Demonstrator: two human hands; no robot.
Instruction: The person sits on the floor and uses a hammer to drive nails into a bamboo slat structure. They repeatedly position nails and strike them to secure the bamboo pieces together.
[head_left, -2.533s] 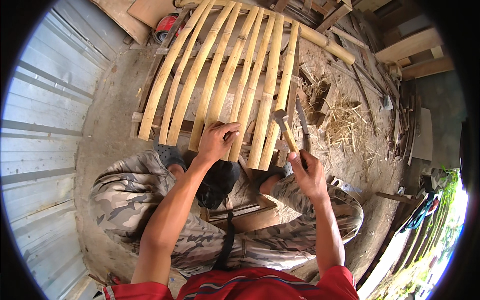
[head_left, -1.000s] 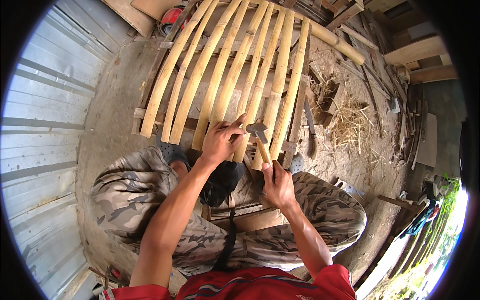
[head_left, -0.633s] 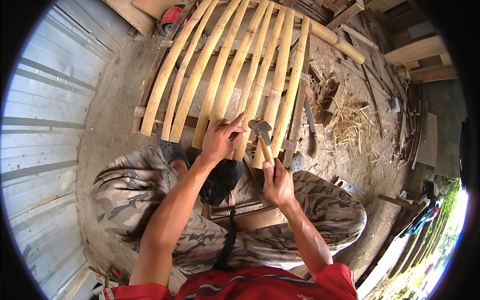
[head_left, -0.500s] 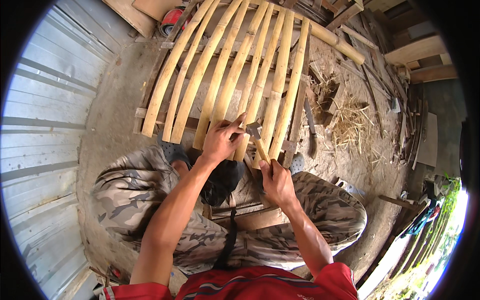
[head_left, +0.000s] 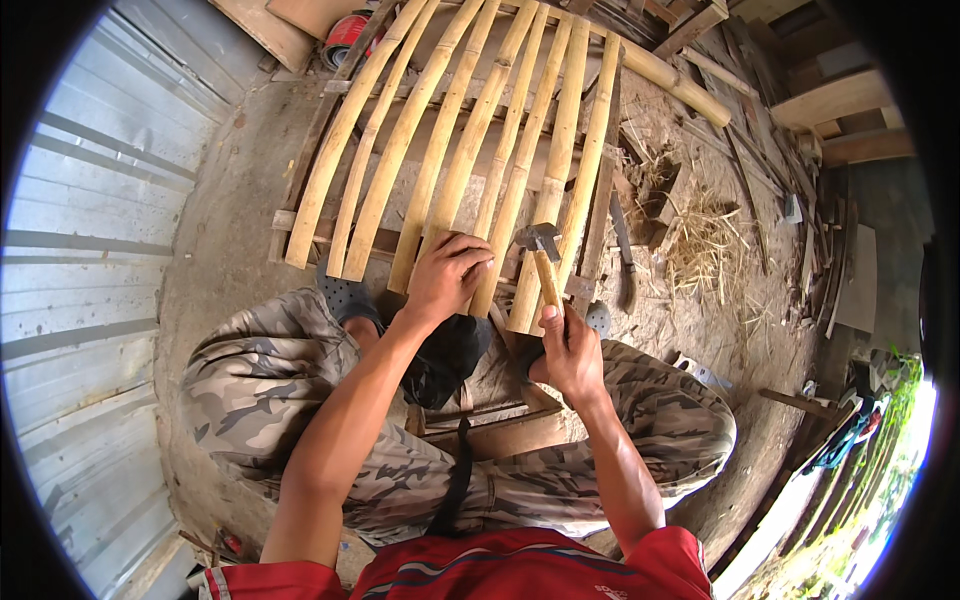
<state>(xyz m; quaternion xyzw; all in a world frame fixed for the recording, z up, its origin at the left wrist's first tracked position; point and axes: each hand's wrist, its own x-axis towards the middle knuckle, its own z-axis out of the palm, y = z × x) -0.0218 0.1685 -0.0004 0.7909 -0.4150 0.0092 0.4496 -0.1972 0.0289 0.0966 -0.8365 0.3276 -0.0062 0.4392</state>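
my right hand [head_left: 570, 355] grips the hammer [head_left: 545, 262] low on its handle, head-heavy; left hand [head_left: 445, 278] pinches, probably a nail, on 1 stiff bamboo slat [head_left: 510, 195].

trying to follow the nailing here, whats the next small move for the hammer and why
Probably a short tap straight down. The right hand holds the hammer with its head raised just above a bamboo slat, and the left hand pinches at a spot on that slat beside the head, likely steadying a nail too small to make out. A light stroke would spare those fingers.
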